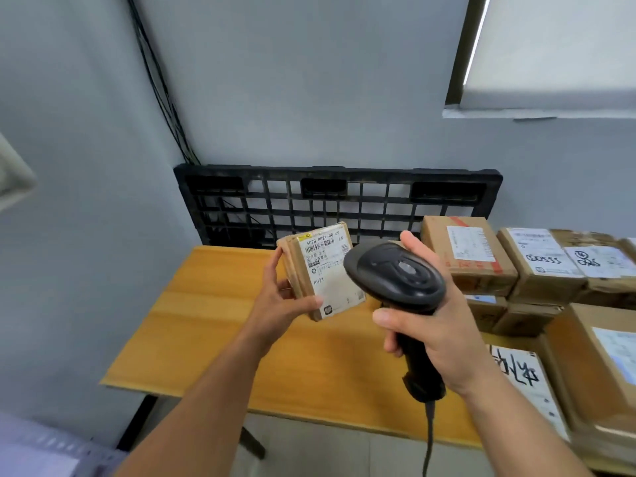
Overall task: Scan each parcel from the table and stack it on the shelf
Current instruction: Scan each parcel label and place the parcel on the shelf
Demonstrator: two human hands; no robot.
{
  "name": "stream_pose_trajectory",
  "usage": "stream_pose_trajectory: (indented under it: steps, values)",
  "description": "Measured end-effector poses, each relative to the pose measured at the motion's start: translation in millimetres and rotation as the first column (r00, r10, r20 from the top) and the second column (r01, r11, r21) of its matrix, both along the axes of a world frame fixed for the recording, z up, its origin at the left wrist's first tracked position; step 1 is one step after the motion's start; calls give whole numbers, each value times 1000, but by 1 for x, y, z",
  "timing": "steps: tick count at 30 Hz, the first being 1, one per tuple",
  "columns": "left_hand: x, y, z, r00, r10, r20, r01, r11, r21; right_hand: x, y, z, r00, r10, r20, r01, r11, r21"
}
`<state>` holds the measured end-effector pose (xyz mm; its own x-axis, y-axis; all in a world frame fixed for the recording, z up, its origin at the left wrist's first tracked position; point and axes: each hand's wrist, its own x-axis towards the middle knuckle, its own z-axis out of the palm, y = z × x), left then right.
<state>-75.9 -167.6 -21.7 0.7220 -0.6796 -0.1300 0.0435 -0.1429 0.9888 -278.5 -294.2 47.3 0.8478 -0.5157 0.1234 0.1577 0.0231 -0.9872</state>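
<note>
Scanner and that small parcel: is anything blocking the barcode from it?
Nothing visible does. The left hand holds the small parcel up beside the scanner in the right hand. Its thumb lies low on the label, clear of the barcode near the top.

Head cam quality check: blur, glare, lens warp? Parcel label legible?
Head view, centre: sharp. The label on the parcel in the left hand reads P021, and the scanner in the right hand is crisp. Head view, edges: the bottom-left corner smears into blur, and wide-angle warp bows the pallet. Head view, light: the window blind is blown out; elsewhere it is soft, with no hard shadows.
</note>
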Motion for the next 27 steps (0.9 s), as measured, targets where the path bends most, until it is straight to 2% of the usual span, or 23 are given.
stream_pose_trajectory:
  steps: [6, 14, 24, 27]
  values:
    - [2, 52, 5, 998, 9, 68, -8, 1000, -6, -3, 57, 3, 999, 24, 25, -23, 1000, -19]
    - [2, 102, 5, 997, 17, 71, -15, 1000, -23, -8, 114, 0, 1000, 1, -4, -1, 999, -48]
    - [-9, 139, 2, 997, 48, 63, -47, 999, -19, -16, 147, -4, 999, 24, -38, -25, 999, -43]
    - [-23, 158, 2, 992, 104, 71, -104, 995, -4, -21, 153, -6, 999, 15, -39, -16, 999, -34]
